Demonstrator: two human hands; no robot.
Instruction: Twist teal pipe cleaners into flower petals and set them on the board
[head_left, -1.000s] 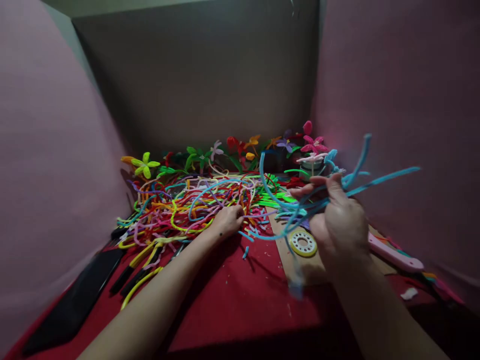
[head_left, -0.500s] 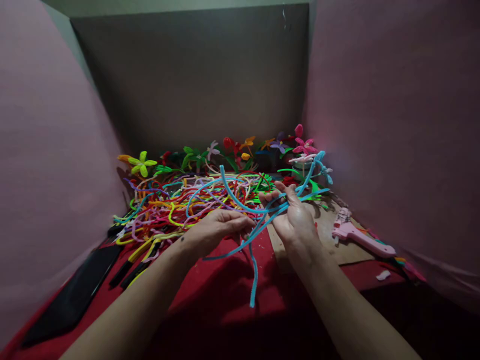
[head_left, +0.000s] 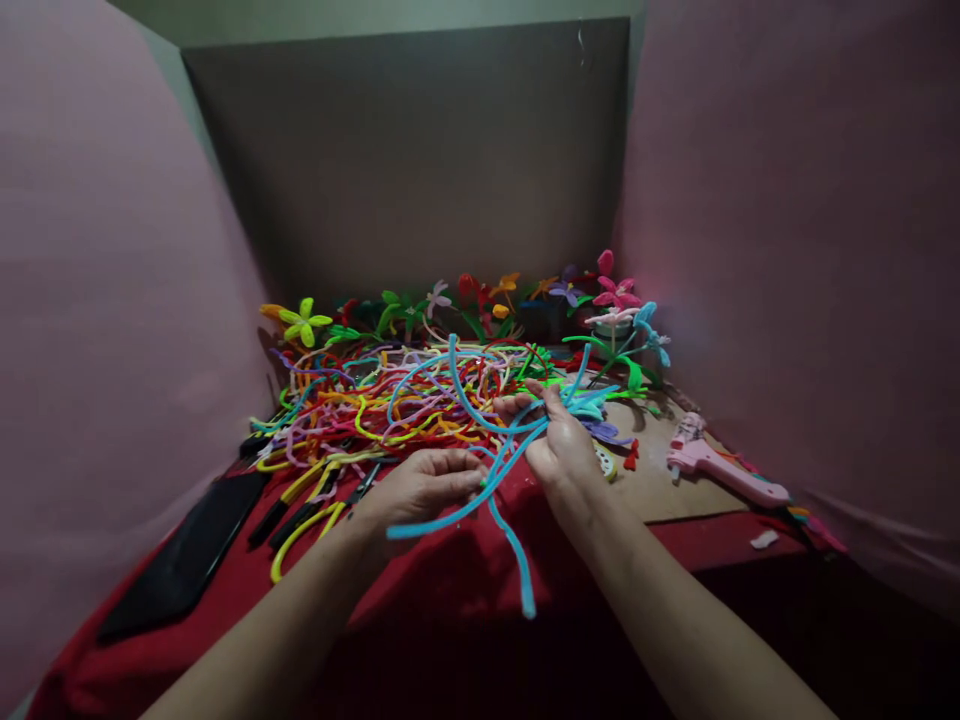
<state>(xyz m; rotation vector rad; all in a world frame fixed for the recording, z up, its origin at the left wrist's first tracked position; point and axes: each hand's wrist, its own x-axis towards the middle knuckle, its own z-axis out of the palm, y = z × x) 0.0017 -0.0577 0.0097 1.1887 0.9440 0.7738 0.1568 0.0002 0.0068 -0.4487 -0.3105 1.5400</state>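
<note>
Several blue pipe cleaners cross one another between my hands over the front of the table. My right hand is closed round them, with the thumb on top and blue ends sticking out beyond the fingers. My left hand pinches near the lower strands, fingertips pressed together; a small green bit shows at its fingertips. One long blue strand curves out to the left and up, and another hangs down toward me. Behind the hands spreads a tangled heap of coloured pipe cleaners.
Pipe-cleaner flowers stand along the back. A pink glue gun lies on a brown board at right. Yellow-handled scissors, pliers-like tools and a black flat slab rest at left on red cloth.
Both hands have shifted slightly, the right one moving left as its fingers close further round the blue pipe cleaners. The view has turned a little left, so the scissors show more.
</note>
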